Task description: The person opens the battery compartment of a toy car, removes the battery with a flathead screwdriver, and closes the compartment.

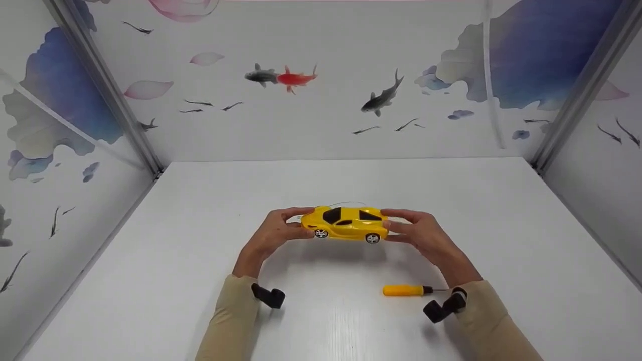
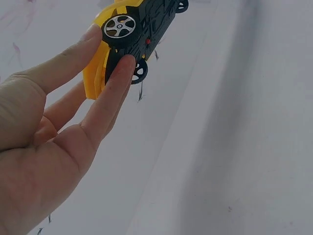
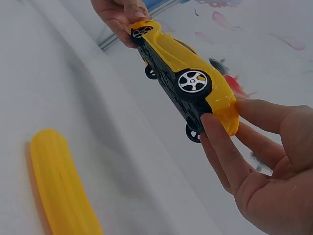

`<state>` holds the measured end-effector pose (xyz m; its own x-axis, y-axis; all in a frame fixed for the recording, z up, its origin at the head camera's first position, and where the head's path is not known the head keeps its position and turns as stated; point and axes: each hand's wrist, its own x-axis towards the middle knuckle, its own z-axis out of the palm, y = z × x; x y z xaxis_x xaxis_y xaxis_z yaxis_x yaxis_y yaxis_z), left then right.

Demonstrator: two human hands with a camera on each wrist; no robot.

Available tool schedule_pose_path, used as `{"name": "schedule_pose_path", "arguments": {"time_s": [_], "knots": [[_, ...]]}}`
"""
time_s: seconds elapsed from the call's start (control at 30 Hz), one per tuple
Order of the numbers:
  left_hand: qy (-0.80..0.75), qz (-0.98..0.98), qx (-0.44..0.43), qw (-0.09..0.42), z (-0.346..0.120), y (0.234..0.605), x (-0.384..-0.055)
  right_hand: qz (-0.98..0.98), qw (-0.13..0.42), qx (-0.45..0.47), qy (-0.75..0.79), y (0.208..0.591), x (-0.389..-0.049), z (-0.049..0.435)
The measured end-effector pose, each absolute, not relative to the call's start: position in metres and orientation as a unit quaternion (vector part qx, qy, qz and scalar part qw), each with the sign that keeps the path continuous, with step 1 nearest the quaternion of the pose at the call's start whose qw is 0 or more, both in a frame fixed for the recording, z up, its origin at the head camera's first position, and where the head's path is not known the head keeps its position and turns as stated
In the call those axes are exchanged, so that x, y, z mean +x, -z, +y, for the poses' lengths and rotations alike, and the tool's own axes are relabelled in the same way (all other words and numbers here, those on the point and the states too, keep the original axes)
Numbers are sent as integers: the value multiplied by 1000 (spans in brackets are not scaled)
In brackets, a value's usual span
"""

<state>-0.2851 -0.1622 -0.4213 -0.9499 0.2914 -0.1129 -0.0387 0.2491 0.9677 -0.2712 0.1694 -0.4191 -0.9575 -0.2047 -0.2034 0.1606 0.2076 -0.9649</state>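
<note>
A yellow toy car (image 1: 346,223) with dark windows and silver-spoked wheels is held up above the white table. My left hand (image 1: 273,230) grips its front end, thumb and fingers on either side. At the rear end, my right hand (image 1: 424,233) pinches it between thumb and fingers. The wrist views show the car's black underside (image 3: 168,78), with a small red spot (image 2: 148,42) on it. On the table, near the right wrist, lies a screwdriver (image 1: 404,290) with a yellow handle; its shaft runs partly behind the wrist camera.
The white table (image 1: 321,185) meets a back panel (image 1: 321,130) printed with fish and petals. Similar side panels (image 1: 55,190) stand left and right, joined by metal corner posts (image 1: 108,85). Black cameras (image 1: 271,297) are strapped to both sleeves.
</note>
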Motion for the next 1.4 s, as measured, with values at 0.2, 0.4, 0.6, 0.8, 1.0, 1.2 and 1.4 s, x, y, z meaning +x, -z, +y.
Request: {"name": "schedule_pose_path", "arguments": {"time_s": [0.2,0.4,0.6,0.8,1.0,1.2,1.4], "knots": [[-632,757,93,139,-162,422,-285,791,154,-60,588,417,-269,177],[-649,744,93,130,-161,424,-286,803,138,-88,573,418,-269,178],[-649,743,109,125,-158,425,-286,807,105,-82,575,420,-270,176],[-658,729,135,129,-158,424,-287,803,85,-69,586,420,-270,178],[-633,756,124,114,-153,427,-288,786,79,-66,609,421,-271,179],[-611,777,113,104,-150,428,-288,768,77,-47,635,420,-272,177],[-604,783,110,95,-149,429,-287,770,71,-51,632,423,-271,175]]}}
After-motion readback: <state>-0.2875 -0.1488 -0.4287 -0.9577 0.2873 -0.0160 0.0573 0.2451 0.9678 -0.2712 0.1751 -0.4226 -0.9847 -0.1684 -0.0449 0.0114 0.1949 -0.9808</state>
